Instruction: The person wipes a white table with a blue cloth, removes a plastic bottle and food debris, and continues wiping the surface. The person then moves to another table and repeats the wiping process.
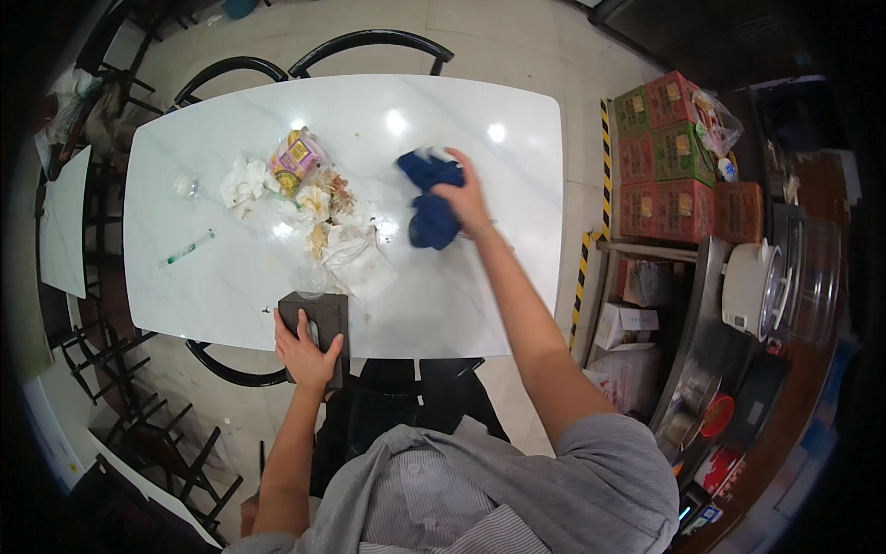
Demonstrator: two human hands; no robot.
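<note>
A bunched dark blue cloth [435, 220] is gripped in my right hand [469, 197] over the right half of the white marble-patterned table [484, 298]; both are blurred. My left hand [306, 352] grips a dark grey box [333, 310], perhaps a tissue holder, which juts past the table's near edge. A slot shows between thumb and fingers. Beyond the box lies a heap of crumpled white tissues [356, 260] and brownish food scraps [339, 194]. A purple and yellow snack packet [296, 163] leans at the heap's far end. Clear crumpled plastic [311, 278] touches the box.
On the table's left are a green-marked clear wrapper [187, 249] and a small crumpled clear item [185, 185]. Black chairs [370, 41] stand around the table. Stacked red and green cartons [664, 159] and a shelf with a white cooker [751, 291] line the right side.
</note>
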